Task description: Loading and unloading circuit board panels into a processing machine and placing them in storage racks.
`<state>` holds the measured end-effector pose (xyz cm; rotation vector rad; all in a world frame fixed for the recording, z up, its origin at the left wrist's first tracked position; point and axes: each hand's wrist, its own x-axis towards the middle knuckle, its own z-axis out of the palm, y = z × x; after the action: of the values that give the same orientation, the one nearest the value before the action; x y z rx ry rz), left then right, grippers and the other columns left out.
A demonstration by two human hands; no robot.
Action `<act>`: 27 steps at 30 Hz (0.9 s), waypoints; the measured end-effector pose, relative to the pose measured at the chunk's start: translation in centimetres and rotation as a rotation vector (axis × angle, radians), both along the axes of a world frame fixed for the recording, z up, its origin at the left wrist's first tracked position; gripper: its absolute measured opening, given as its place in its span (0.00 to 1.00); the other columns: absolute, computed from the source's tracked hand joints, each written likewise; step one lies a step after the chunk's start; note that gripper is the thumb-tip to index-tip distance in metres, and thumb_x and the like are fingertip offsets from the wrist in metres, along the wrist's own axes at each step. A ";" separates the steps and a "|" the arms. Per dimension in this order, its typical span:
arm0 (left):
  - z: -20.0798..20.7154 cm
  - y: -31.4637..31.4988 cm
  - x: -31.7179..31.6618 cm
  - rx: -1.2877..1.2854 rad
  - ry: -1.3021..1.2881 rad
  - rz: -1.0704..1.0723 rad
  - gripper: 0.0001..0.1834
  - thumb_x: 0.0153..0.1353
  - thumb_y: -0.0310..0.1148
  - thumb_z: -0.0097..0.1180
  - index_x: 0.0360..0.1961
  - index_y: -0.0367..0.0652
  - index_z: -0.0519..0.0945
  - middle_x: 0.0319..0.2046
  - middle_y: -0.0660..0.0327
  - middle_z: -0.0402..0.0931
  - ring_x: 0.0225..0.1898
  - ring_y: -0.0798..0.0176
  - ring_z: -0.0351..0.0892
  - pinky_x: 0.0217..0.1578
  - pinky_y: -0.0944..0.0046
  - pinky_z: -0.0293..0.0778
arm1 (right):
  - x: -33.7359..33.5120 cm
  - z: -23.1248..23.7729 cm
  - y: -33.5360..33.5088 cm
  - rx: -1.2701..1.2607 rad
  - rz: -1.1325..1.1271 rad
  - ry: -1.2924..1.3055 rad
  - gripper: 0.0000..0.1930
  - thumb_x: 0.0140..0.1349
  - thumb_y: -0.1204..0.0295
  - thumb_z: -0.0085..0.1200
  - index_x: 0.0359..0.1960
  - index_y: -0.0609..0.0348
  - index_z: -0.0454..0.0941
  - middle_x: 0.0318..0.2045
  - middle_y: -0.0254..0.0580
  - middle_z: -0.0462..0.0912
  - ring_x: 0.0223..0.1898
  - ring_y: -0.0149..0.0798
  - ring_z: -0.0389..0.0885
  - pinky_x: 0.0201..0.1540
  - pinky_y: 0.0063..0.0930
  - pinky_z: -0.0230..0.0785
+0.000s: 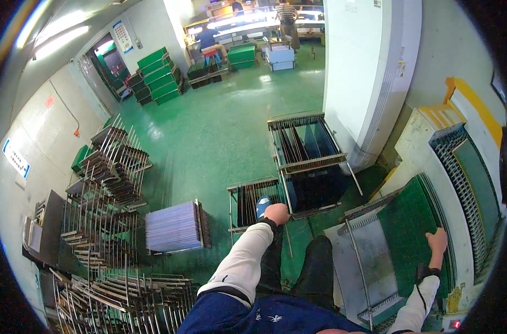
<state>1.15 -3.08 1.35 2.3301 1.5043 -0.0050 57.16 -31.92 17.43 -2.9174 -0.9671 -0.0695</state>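
Note:
My right hand [437,240] is at the upper right edge of several green panels [412,214] that stand close together in a metal rack [355,245] on my right. Its thumb lies on the near side of a panel edge and the other fingers curl behind. In front of me, my left hand [276,213] is closed, above a blue shoe [263,205] and beside a small slotted rack [248,205]. What its fingers hold, if anything, is hidden. A pale grey sheet [370,261] leans beside the green panels.
A taller rack [312,161] with dark panels stands ahead. A machine [459,161] with a toothed conveyor is at right. Metal racks [106,222] crowd the left, near a rack of lilac panels [173,227]. Green crates [159,78] and people sit farther back on the green floor [225,128].

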 end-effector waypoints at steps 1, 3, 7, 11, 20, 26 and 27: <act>0.1 0.0 0.0 -0.009 0.006 -0.007 0.16 0.50 0.42 0.58 0.30 0.39 0.83 0.34 0.47 0.81 0.39 0.44 0.81 0.41 0.49 0.77 | -0.1 0.1 0.0 -0.003 -0.001 -0.001 0.26 0.46 0.61 0.67 0.44 0.64 0.78 0.45 0.55 0.80 0.49 0.54 0.78 0.51 0.44 0.70; 0.5 -0.1 -0.2 -0.031 0.019 -0.017 0.18 0.51 0.44 0.58 0.31 0.37 0.82 0.35 0.47 0.81 0.39 0.44 0.81 0.40 0.47 0.76 | -0.5 0.3 0.1 -0.002 -0.003 -0.002 0.25 0.46 0.61 0.68 0.44 0.64 0.78 0.45 0.54 0.80 0.48 0.54 0.78 0.51 0.44 0.70; 1.4 -0.4 -0.2 -0.042 0.015 -0.015 0.17 0.51 0.43 0.58 0.32 0.37 0.82 0.35 0.48 0.81 0.40 0.44 0.81 0.41 0.47 0.76 | -1.1 0.6 -0.1 0.016 -0.010 0.004 0.24 0.46 0.61 0.68 0.42 0.63 0.78 0.44 0.54 0.80 0.48 0.54 0.78 0.50 0.44 0.70; 1.5 -0.7 -0.4 -0.014 -0.015 -0.011 0.17 0.51 0.43 0.58 0.31 0.38 0.82 0.34 0.48 0.81 0.39 0.44 0.81 0.40 0.47 0.77 | -2.1 1.4 0.3 0.004 -0.034 -0.004 0.24 0.46 0.61 0.68 0.42 0.63 0.78 0.43 0.54 0.80 0.47 0.54 0.79 0.49 0.45 0.71; 1.9 -0.6 -0.3 -0.038 0.017 0.006 0.15 0.49 0.41 0.57 0.31 0.40 0.84 0.36 0.49 0.82 0.40 0.46 0.81 0.42 0.50 0.77 | -1.2 0.2 0.0 0.030 -0.024 -0.026 0.25 0.46 0.62 0.69 0.43 0.64 0.77 0.43 0.55 0.80 0.47 0.55 0.79 0.50 0.45 0.70; 1.9 -0.7 -0.5 -0.022 -0.006 0.003 0.15 0.49 0.41 0.57 0.31 0.40 0.84 0.35 0.49 0.82 0.40 0.46 0.81 0.41 0.50 0.77 | -1.0 0.1 -0.1 0.021 0.004 -0.042 0.24 0.46 0.63 0.69 0.42 0.64 0.78 0.42 0.55 0.81 0.46 0.55 0.79 0.49 0.44 0.71; 2.0 -0.7 -0.5 -0.019 -0.011 0.002 0.15 0.49 0.41 0.57 0.31 0.40 0.84 0.35 0.49 0.82 0.40 0.46 0.81 0.41 0.50 0.77 | -1.3 0.2 0.0 0.014 0.002 -0.049 0.24 0.46 0.63 0.69 0.41 0.64 0.78 0.41 0.55 0.81 0.46 0.55 0.79 0.48 0.44 0.71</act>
<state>0.62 -3.81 3.30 2.3099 1.4947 -0.0055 55.84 -31.94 17.61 -2.9154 -0.9717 -0.1477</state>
